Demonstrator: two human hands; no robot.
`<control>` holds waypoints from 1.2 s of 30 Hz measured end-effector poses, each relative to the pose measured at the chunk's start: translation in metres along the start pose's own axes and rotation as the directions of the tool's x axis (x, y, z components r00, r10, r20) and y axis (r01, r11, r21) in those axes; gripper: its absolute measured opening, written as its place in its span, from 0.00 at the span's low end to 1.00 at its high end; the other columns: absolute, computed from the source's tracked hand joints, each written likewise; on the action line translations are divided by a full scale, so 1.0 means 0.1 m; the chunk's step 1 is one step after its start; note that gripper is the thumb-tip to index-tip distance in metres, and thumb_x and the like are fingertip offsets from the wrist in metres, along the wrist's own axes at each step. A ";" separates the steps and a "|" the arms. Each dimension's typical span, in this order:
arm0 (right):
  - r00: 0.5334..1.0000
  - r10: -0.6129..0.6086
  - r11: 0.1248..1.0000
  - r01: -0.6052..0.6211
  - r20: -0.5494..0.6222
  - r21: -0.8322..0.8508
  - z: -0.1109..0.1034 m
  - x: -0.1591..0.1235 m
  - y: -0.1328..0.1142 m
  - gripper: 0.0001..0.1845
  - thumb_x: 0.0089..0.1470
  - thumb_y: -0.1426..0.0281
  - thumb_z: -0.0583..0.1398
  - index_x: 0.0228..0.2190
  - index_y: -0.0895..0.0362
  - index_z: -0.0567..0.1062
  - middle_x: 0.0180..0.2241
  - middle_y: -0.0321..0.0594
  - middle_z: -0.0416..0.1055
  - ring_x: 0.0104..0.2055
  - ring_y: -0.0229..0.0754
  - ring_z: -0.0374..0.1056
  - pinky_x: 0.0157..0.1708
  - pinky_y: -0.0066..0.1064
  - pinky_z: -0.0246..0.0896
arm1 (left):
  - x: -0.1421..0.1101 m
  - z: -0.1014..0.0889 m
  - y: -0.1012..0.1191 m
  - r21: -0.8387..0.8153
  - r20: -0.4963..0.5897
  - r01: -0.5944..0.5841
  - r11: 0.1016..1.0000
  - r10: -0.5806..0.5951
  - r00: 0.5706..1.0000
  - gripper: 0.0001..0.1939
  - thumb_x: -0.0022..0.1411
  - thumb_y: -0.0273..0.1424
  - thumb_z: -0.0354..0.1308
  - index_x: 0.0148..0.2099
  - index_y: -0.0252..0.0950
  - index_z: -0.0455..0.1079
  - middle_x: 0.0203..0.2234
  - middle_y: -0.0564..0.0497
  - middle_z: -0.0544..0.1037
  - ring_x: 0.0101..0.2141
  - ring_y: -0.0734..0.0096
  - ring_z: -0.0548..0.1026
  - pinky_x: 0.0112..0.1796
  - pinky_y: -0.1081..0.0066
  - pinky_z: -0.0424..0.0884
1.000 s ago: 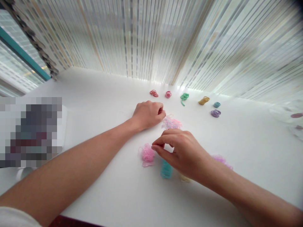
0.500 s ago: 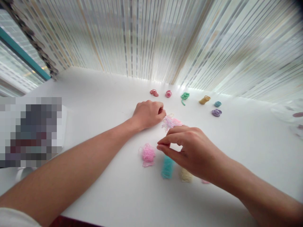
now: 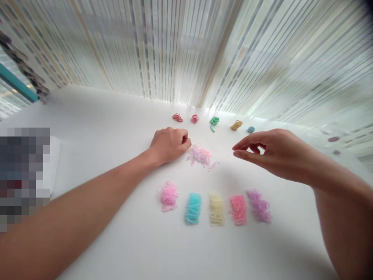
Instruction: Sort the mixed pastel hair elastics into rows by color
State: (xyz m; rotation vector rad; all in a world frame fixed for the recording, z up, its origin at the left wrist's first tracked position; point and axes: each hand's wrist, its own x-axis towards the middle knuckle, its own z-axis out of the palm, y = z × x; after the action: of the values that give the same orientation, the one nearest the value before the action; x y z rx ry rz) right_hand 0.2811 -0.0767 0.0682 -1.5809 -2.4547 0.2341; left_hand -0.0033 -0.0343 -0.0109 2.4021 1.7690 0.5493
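A loose pile of mixed pastel rubber bands (image 3: 201, 155), mostly pink and lilac, lies mid-table. At its left edge rests my left hand (image 3: 170, 144), fingers curled closed; what they hold, if anything, is hidden. My right hand (image 3: 271, 153) hovers to the right of the pile, thumb and forefinger tips close with a slight gap and nothing visible between them. Nearer me is a row of sorted heaps: pink bands (image 3: 169, 196), turquoise bands (image 3: 193, 209), cream bands (image 3: 216, 210), coral-pink bands (image 3: 238, 210) and purple bands (image 3: 259, 206).
Along the far side sit small coiled bundles: red (image 3: 177, 118), rose (image 3: 195, 119), green (image 3: 214, 123), yellow-brown (image 3: 236, 125) and blue (image 3: 251, 129). A striped curtain (image 3: 163, 50) borders the white table (image 3: 122, 241). A blurred-out area covers the left edge.
My right hand has moved from beside the pink heap up and to the right, uncovering the near heaps and hiding the far purple bundle. The view has shifted right; my left hand stays by the pile.
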 end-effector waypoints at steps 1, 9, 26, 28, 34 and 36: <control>0.999 0.018 1.000 -0.018 0.039 0.008 0.02 0.01 0.01 0.12 0.60 0.58 0.65 0.33 0.51 0.86 0.24 0.38 0.75 0.24 0.41 0.67 0.26 0.36 0.57 | 0.00 0.00 0.00 0.001 0.003 0.002 1.000 -0.002 1.000 0.16 0.66 0.40 0.50 0.32 0.40 0.74 0.27 0.50 0.80 0.32 0.60 0.76 0.34 0.63 0.62; 0.981 -0.020 0.995 0.001 0.194 0.099 0.27 0.11 -0.08 0.11 0.60 0.62 0.64 0.37 0.53 0.86 0.31 0.38 0.81 0.31 0.42 0.73 0.32 0.34 0.63 | 0.00 -0.05 0.02 0.033 0.019 0.024 0.999 -0.025 1.000 0.17 0.67 0.41 0.50 0.33 0.41 0.75 0.28 0.49 0.80 0.33 0.58 0.77 0.34 0.62 0.62; 0.977 -0.099 0.978 0.060 0.190 0.201 0.43 0.15 -0.11 0.07 0.60 0.72 0.63 0.35 0.54 0.83 0.33 0.37 0.80 0.32 0.39 0.69 0.34 0.32 0.62 | 0.01 -0.04 0.03 0.039 0.005 0.019 0.999 -0.019 1.000 0.16 0.66 0.42 0.50 0.32 0.41 0.73 0.27 0.50 0.80 0.32 0.60 0.76 0.32 0.63 0.56; 0.976 -0.103 0.977 0.063 0.191 0.204 0.44 0.16 -0.10 0.07 0.60 0.72 0.63 0.34 0.55 0.83 0.32 0.37 0.80 0.32 0.39 0.69 0.34 0.32 0.61 | 0.01 -0.05 0.03 0.038 0.010 0.023 0.999 -0.024 1.000 0.16 0.66 0.42 0.49 0.32 0.41 0.73 0.28 0.50 0.80 0.32 0.60 0.76 0.32 0.63 0.57; 0.971 -0.131 0.975 0.090 0.198 0.206 0.45 0.15 -0.09 0.07 0.60 0.73 0.61 0.34 0.56 0.81 0.33 0.38 0.78 0.32 0.39 0.67 0.34 0.31 0.61 | 0.01 -0.05 0.03 0.037 0.021 0.023 0.999 -0.023 1.000 0.17 0.66 0.42 0.49 0.33 0.41 0.74 0.28 0.49 0.80 0.32 0.60 0.76 0.34 0.63 0.61; 0.970 -0.130 0.975 0.086 0.207 0.206 0.44 0.15 -0.10 0.07 0.60 0.73 0.61 0.34 0.56 0.80 0.33 0.38 0.78 0.32 0.39 0.67 0.34 0.31 0.61 | 0.01 -0.06 0.03 0.039 0.021 0.023 0.999 -0.024 0.999 0.17 0.66 0.42 0.49 0.33 0.41 0.75 0.28 0.49 0.81 0.33 0.59 0.77 0.34 0.63 0.62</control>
State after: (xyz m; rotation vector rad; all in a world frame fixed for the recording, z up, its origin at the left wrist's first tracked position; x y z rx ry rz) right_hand 0.2548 -0.0678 0.0291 -1.4000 -2.5764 0.6430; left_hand -0.0022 -0.0354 -0.0046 2.3993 1.8134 0.4890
